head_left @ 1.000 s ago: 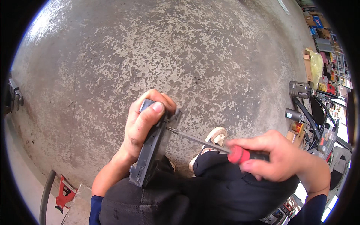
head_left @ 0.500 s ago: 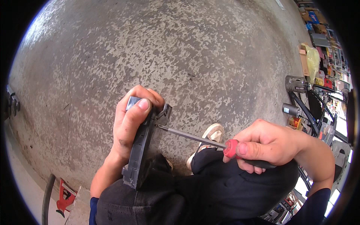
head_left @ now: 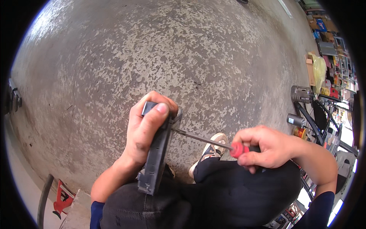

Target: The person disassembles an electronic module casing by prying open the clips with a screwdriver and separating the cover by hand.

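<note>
Centre frame, the left hand (head_left: pixel 146 131) is clamped round a long dark part (head_left: pixel 155 164), thumb over its top end; the part stands on the lap, lower centre; right of it, the right hand (head_left: pixel 267 147) grips a red-handled screwdriver (head_left: pixel 213 142), tip touching the part's upper end; a shoe (head_left: pixel 211 149) rests on the concrete floor (head_left: pixel 171 53) behind.

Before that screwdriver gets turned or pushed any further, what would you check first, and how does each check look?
1. Left hand grips the dark plastic part firmly: ok.
2. Right hand wraps the red handle of the screwdriver: ok.
3. Tip seated in a screw or slot: cannot tell, hidden at the part's top edge.
4. Left fingers out of the shaft's line: not ok, they sit just beside the tip.
5. Part braced against the lap: ok.
</note>
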Available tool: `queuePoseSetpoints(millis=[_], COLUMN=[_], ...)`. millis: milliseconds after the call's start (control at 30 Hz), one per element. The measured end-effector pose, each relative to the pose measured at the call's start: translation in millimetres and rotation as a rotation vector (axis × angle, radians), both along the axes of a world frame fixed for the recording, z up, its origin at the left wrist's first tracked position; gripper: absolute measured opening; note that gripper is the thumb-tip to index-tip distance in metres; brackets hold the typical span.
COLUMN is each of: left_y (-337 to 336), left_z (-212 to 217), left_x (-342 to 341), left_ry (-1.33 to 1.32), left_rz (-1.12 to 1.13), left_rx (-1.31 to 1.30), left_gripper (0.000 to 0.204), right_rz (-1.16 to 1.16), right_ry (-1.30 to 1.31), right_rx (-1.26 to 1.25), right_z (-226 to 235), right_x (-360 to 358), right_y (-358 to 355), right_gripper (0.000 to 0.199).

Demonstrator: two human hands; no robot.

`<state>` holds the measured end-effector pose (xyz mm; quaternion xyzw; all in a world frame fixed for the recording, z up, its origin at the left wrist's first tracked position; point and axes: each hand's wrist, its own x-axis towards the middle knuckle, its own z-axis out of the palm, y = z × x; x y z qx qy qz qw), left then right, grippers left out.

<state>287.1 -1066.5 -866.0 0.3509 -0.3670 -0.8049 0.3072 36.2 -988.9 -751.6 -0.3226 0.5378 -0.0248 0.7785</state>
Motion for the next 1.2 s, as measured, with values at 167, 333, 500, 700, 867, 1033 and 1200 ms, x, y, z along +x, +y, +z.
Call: queuePoseSetpoints(millis=[167,333,500,700,867,1033,1200], left_y=[-5.0,-4.4,-0.8,-3.8,-2.4,1.0,1.4], left_z=[-1.2,-10.9,-16.6,-8.2,-7.5,-19.3,-25.8], left_x=[1.3,4.7,1.3,-2.8,-8.1,-3.7,-1.9], left_ry=[-0.003,0.033,-0.034,-0.026,0.13,0.156,0.1], left_rz=[-0.022,-0.011,0.018,-0.039,-0.111,-0.098,-0.083], left_rx=[-0.048,-0.104,0.051,-0.07,-0.107,-0.053,0.011], left_gripper=[0.024,0.024,0.026,0.026,0.025,0.03,0.031], right_rz=[-0.219,-0.057,0.561,0.189,-0.166,-0.191,0.746], right_ry=[-0.453,-0.204,0.812,0.11,-0.556,-0.499,0.678], right_rx=[0.331,-0.18,-1.075,-0.696,-0.054,0.111,-0.931], right_z=[-18.0,-30.8,-5.8,-23.2,-24.0,-24.3,8.8], right_x=[-10.5,0.5,23.7,1.4,-7.0,-0.8,30.4], right_y=[1.8,15.0,18.8,11.7,17.0,9.8,17.2], right_gripper=[0.038,0.04,0.043,0.042,0.044,0.044,0.057])
